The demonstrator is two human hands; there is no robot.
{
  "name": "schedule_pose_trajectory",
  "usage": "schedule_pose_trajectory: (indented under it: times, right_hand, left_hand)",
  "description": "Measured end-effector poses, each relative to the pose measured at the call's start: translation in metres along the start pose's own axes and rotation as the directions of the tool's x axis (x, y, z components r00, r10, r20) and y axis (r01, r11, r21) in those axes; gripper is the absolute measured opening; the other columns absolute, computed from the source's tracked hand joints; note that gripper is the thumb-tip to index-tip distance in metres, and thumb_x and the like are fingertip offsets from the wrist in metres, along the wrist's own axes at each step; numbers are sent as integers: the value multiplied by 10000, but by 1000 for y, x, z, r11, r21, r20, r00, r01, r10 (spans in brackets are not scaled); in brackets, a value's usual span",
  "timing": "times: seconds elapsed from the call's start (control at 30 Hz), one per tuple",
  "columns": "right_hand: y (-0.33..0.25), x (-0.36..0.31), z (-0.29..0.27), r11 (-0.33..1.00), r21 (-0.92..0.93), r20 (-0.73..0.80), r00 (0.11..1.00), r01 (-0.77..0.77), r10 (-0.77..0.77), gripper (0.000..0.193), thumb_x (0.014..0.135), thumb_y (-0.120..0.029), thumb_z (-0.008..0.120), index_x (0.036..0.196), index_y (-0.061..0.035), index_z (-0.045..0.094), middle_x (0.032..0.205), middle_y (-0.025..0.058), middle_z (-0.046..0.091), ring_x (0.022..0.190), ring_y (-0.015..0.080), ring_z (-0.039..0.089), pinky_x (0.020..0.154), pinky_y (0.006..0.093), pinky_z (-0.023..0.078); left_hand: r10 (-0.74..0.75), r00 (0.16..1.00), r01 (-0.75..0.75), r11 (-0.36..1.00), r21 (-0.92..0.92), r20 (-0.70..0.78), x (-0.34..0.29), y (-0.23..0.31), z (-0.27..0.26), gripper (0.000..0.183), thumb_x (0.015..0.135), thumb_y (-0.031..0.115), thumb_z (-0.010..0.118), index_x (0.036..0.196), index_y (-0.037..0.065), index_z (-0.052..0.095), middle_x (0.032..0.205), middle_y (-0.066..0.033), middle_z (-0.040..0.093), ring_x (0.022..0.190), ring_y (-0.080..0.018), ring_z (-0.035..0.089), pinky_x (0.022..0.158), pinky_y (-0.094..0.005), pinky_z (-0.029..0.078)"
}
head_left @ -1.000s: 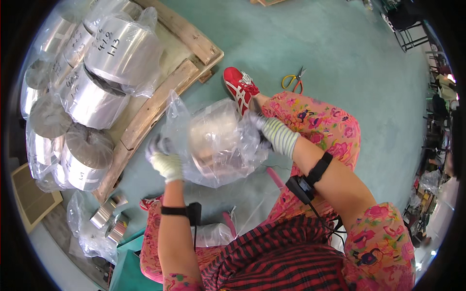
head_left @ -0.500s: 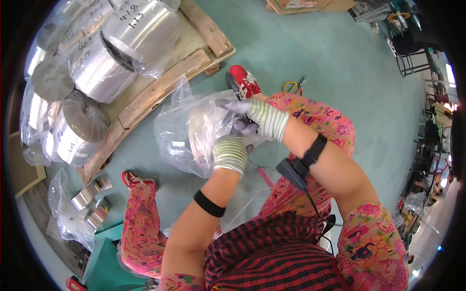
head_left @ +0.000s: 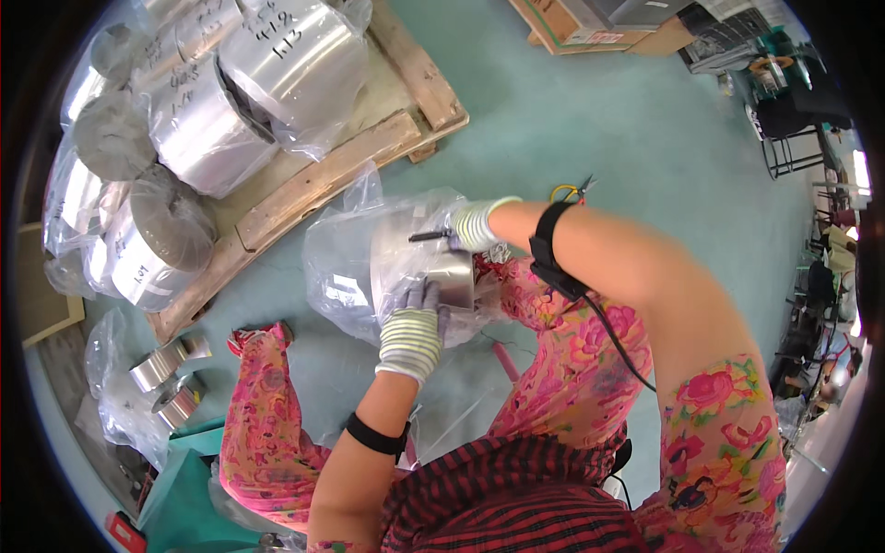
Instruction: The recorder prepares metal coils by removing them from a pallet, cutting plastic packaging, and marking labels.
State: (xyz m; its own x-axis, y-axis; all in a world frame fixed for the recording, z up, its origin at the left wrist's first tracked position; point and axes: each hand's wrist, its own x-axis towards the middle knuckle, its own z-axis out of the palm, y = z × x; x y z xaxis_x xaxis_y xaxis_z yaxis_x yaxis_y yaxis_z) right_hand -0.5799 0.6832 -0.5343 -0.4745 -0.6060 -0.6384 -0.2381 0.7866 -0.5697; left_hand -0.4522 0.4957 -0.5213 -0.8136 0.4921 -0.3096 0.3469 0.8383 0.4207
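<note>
A shiny silver roll (head_left: 452, 278) lies on the floor between my feet, partly wrapped in a clear plastic bag (head_left: 336, 249). My left hand (head_left: 412, 336), in a striped glove with grey fingers, rests on the roll's near side, fingers stretched out over the plastic. In my right hand (head_left: 472, 228), gloved alike, is a black marker pen (head_left: 428, 236), pointing left above the roll's upper part. The right fingers are partly hidden behind the wrist and cuff.
A wooden pallet (head_left: 313, 180) with several wrapped silver rolls (head_left: 295, 69) stands at the upper left. Two small rolls (head_left: 159, 369) lie at the left beside crumpled plastic (head_left: 115, 405). Yellow-handled scissors (head_left: 564, 193) lie beyond my right arm. Cardboard boxes (head_left: 590, 28) are at the far side.
My hands, close together before, have moved apart. The left one came down toward me onto the roll. The black pen now shows in my right hand, and the bare roll surface is visible.
</note>
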Motion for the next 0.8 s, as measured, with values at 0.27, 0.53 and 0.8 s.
schedule_pose_trajectory:
  times: [0.27,0.53,0.8]
  right_hand:
    - [67,91,-38,983,134,354,932,-129,75,306,824,-176,536,1116,-91,512,848,72,610,733,232,563,655,341,469]
    - [103,116,-31,968,243,306,952,-61,-17,306,823,-316,569,978,-52,576,801,93,609,665,230,536,641,359,467]
    - [168,105,45,905,394,214,974,-159,78,448,863,-432,465,1087,-51,541,879,164,611,742,297,598,687,388,460]
  left_hand:
    - [-238,965,245,968,-60,108,92,-22,-7,551,832,390,467,1246,28,433,1286,-222,407,1135,-388,431,975,-462,310]
    - [-399,855,453,886,-100,331,167,-94,-13,539,817,360,494,1219,3,464,1204,-223,488,1093,-357,487,933,-374,382]
    - [-361,775,581,729,-361,518,194,-109,-11,593,767,318,611,1193,-69,469,1153,-223,537,1084,-290,519,906,-311,395]
